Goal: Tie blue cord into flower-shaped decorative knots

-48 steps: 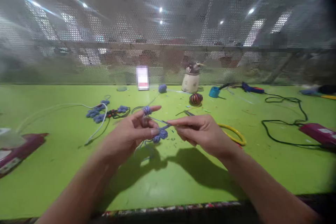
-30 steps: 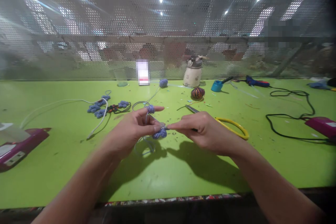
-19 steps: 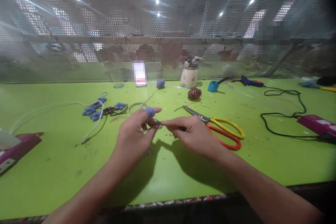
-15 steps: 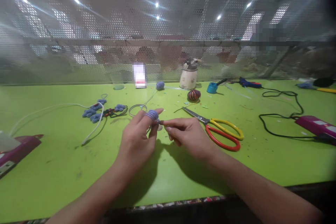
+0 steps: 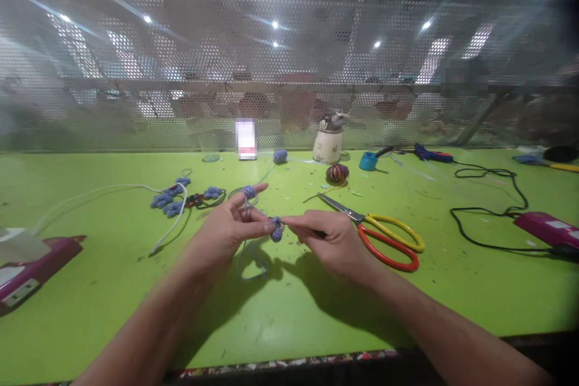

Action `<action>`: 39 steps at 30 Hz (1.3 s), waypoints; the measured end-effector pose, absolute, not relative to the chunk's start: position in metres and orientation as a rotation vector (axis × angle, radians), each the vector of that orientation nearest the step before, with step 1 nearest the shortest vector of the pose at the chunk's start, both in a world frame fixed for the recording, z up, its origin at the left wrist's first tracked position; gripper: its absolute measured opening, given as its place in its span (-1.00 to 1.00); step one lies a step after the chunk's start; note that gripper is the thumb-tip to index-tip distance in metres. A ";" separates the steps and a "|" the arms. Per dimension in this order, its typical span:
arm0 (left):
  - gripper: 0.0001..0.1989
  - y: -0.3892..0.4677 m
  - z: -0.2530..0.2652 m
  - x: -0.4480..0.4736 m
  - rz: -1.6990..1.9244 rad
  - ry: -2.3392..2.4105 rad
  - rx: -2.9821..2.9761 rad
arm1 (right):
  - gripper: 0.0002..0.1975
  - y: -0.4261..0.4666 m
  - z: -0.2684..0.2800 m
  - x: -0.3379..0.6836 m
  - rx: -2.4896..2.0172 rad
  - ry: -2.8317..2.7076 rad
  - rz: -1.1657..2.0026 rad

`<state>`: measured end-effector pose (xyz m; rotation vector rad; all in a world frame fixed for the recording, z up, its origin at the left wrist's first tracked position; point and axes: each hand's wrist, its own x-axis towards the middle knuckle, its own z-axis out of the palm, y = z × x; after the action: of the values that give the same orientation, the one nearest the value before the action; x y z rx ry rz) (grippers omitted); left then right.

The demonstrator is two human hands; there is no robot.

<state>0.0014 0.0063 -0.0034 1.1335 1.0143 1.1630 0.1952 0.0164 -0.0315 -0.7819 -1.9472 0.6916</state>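
Between the thumb and fingers of my left hand (image 5: 221, 230) is a small periwinkle crochet piece (image 5: 276, 233). Yarn (image 5: 248, 192) of the same colour winds round the raised index finger, and loose strands hang below the hand. My right hand (image 5: 335, 240) is closed round a slim crochet hook, mostly hidden by the fingers, its tip at the piece. Farther back lies a periwinkle yarn ball (image 5: 280, 156), with a strand running towards my left hand. Scissors (image 5: 362, 217) with one yellow and one red handle lie just beyond my right hand.
Blue crocheted flowers (image 5: 169, 200) lie at left beside a white cable (image 5: 184, 205) and a purple power strip (image 5: 54, 259). Behind stand a phone (image 5: 246, 139), a bottle (image 5: 327, 146), a striped yarn ball (image 5: 337, 174) and a blue pot (image 5: 368, 161). Another purple strip (image 5: 545, 226) lies right.
My left hand has opened out, its index finger stretching away with the yarn. The crochet piece now shows below the fingertips, and loose strands hang in view. The camera view has tilted up slightly.
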 end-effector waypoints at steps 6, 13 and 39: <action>-0.28 0.008 -0.001 -0.003 1.135 1.129 1.282 | -0.56 0.022 -0.032 0.208 -0.720 -2.329 -0.058; -0.63 0.013 -0.004 -0.013 1.063 1.064 1.290 | -0.52 0.023 -0.026 0.212 -0.670 -2.404 -0.059; -0.82 0.009 -0.011 -0.003 0.975 0.994 1.534 | -0.71 0.021 -0.018 0.199 -1.009 -1.523 1.456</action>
<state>-0.0027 0.0093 -0.0106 1.5339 0.9935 0.9747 0.1990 0.0205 -0.0180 -1.0092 -1.5232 1.4564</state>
